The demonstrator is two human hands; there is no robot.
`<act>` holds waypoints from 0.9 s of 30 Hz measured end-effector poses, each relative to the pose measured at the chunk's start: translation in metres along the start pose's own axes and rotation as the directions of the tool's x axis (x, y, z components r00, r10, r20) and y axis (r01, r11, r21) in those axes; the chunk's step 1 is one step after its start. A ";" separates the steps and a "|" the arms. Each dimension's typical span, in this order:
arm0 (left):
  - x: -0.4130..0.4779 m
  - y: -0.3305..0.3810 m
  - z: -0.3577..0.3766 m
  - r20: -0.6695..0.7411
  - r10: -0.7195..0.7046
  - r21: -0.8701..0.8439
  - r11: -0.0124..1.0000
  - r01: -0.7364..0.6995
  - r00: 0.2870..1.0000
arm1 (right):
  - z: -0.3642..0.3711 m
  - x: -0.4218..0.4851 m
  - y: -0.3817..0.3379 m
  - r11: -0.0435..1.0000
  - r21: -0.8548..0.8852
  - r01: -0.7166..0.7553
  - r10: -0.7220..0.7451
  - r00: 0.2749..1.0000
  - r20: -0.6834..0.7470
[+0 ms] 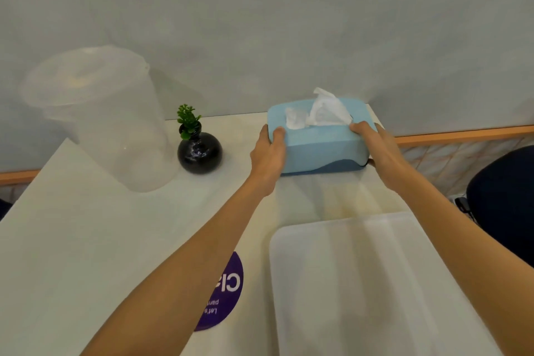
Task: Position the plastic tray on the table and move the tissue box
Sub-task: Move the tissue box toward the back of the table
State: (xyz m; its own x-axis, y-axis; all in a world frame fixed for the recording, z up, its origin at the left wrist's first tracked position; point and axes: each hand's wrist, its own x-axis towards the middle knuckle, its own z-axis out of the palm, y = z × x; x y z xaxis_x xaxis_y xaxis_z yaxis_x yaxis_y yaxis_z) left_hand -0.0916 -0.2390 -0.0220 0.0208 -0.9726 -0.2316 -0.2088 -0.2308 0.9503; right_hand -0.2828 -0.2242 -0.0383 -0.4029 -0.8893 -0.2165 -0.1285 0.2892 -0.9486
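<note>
A light blue tissue box (320, 144) with white tissue sticking out of its top stands at the far right corner of the white table (86, 240). My left hand (268, 157) grips its left end, thumb on top. My right hand (378, 147) grips its right end in the same way. The box's base appears to rest on the table. A translucent white plastic tray (361, 283) lies flat on the table near me, at the right, between my forearms and under the right one.
A small black round vase with a green plant (198, 147) stands left of the box. A large clear plastic jug (98, 113) stands further left. A purple round sticker (224, 292) lies by the tray. A dark chair (502, 196) sits beyond the table's right edge.
</note>
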 end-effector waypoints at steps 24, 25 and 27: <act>0.054 0.014 0.008 0.055 0.025 0.177 0.984 -0.035 0.998 | 0.006 0.058 -0.021 0.997 -0.012 -0.077 0.077 0.997 -0.021; 0.050 0.016 0.006 0.050 0.039 0.194 0.980 -0.048 0.998 | 0.005 0.054 -0.023 0.997 -0.048 -0.057 0.055 0.998 -0.025; 0.042 0.019 0.003 0.038 0.093 0.242 0.965 -0.100 0.995 | 0.003 0.050 -0.027 0.994 -0.112 0.017 -0.022 0.999 -0.048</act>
State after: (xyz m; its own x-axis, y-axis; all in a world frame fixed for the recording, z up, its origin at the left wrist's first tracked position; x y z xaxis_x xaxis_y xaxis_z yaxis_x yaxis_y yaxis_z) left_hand -0.0978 -0.2843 -0.0145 -0.0363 -0.9881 -0.1496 -0.4400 -0.1186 0.8901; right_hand -0.2968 -0.2770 -0.0244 -0.4432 -0.8773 -0.1840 -0.2358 0.3121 -0.9203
